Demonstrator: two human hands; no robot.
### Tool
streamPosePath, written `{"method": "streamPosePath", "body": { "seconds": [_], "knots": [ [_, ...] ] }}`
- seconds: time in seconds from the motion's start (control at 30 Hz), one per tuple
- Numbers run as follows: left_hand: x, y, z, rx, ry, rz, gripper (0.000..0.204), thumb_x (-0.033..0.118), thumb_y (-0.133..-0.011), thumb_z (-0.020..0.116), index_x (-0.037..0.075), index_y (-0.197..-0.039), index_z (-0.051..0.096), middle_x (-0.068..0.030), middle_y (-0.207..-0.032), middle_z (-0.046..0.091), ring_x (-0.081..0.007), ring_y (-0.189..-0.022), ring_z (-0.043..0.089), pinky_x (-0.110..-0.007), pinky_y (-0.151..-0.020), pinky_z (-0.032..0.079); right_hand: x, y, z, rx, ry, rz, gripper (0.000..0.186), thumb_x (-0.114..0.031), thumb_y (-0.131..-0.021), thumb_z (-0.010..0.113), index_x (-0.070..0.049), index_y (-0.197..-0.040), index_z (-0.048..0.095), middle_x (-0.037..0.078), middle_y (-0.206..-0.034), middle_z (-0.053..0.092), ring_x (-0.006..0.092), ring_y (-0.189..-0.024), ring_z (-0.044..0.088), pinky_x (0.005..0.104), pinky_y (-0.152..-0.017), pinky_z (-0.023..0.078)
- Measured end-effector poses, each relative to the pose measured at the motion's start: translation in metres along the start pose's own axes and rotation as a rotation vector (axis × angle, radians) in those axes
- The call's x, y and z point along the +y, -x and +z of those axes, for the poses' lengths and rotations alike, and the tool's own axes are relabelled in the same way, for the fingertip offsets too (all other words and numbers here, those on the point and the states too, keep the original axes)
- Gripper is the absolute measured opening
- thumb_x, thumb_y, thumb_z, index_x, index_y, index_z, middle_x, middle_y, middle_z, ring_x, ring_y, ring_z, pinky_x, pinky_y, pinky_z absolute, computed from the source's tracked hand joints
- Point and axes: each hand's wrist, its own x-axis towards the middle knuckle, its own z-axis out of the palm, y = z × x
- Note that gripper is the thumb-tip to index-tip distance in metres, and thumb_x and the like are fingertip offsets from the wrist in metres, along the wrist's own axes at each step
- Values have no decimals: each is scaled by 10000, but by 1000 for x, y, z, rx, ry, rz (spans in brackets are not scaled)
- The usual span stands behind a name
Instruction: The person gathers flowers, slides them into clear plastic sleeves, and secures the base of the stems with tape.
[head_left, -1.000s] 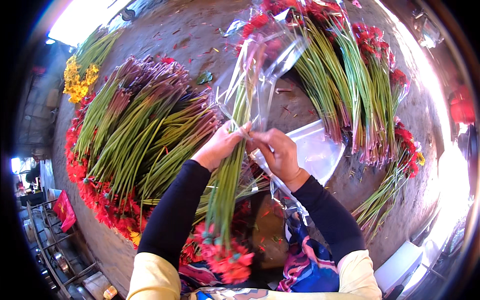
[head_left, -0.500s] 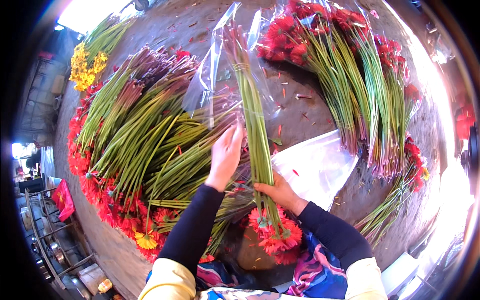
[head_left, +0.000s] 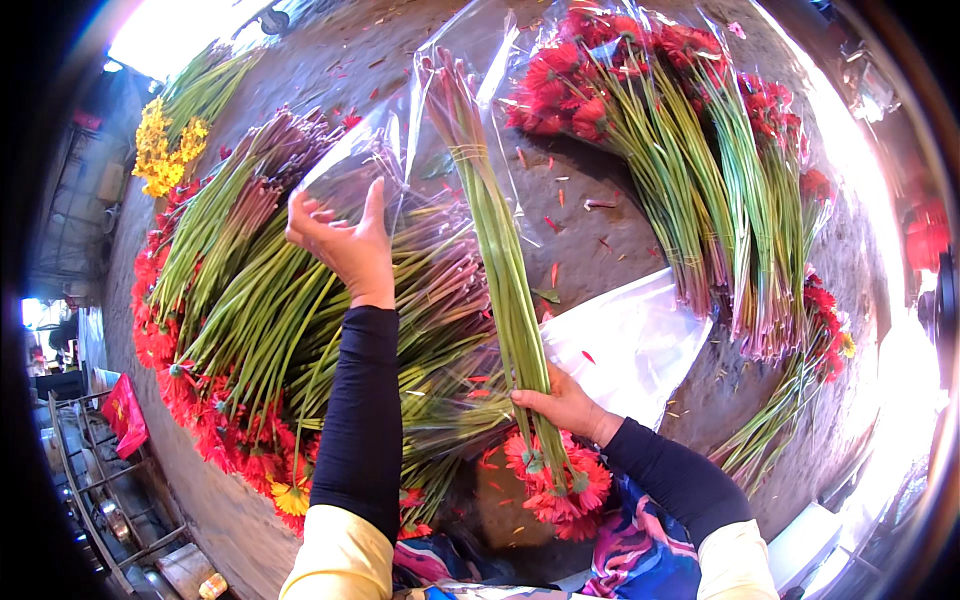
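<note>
right hand: the right hand [head_left: 572,405] is closed round the flower bundle [head_left: 506,265], thumb across the stems, just above the blooms.
left hand: the left hand [head_left: 348,245] is well open, thumb standing away from loosely bent fingers, gripping no stems; whether its fingertips touch the clear sleeve [head_left: 342,160] is hard to tell through the glare.
bundle's place: its stems run from the right hand toward the far edge of the work surface [head_left: 590,240], to the right of the left hand and apart from it; the red blooms [head_left: 560,485] hang below the right hand, by the near edge.
bundle's look: long, straight green stems, turning purplish-brown at the cut ends [head_left: 450,90], with a thin band [head_left: 468,152] below those ends; clear film shows about the upper part.
beside the right hand: a pale plastic sheet [head_left: 635,335] lies flat.
left side: a large stem pile [head_left: 290,310], red heads toward the left edge; yellow flowers [head_left: 165,150] near the far left corner.
right side: banded red bunches [head_left: 690,170], heads toward the far edge.
</note>
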Motion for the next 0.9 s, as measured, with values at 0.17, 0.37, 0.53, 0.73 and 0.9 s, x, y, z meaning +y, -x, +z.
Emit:
{"method": "streamPosePath", "body": {
  "seconds": [0.17,0.37,0.53,0.73,0.9],
  "knots": [
    [-8,-19,-8,-6,-298,237,610,222,-635,867,64,-1051,450,-85,-1035,397,-207,-922,424,-336,-739,418,-5,3,2,-17,-25,-34,546,-157,-884,649,-33,-1354,399,16,-1142,551,93,-1040,509,263,-907,435],
    [10,2,-6,-70,208,-139,611,51,-731,777,54,-1175,358,-54,-869,499,-136,-789,504,-282,-685,436,-7,6,3,-3,-2,-20,490,-155,-881,651,-33,-1305,437,1,-1080,559,82,-984,522,256,-862,451],
    [-2,49,-10,-220,347,-125,459,-31,-779,676,53,-1135,398,-41,-825,548,-151,-760,541,-294,-721,447,-4,2,8,4,-9,27,422,-147,-882,649,-41,-1249,471,-17,-1024,560,72,-934,523,248,-830,459],
    [17,124,-49,-533,172,324,286,-67,-732,644,50,-957,513,-117,-882,595,-336,-787,572,-388,-729,471,6,-3,-5,74,38,57,444,-180,-879,653,-29,-1253,468,18,-1017,600,88,-942,550,242,-831,466],
    [-3,139,-86,-776,117,465,276,-62,-657,577,10,-922,554,-160,-934,582,-351,-863,566,-418,-757,486,-20,-9,2,183,-226,55,349,-167,-878,646,-28,-1172,521,25,-965,602,113,-867,574,286,-703,512]
  ]
}}
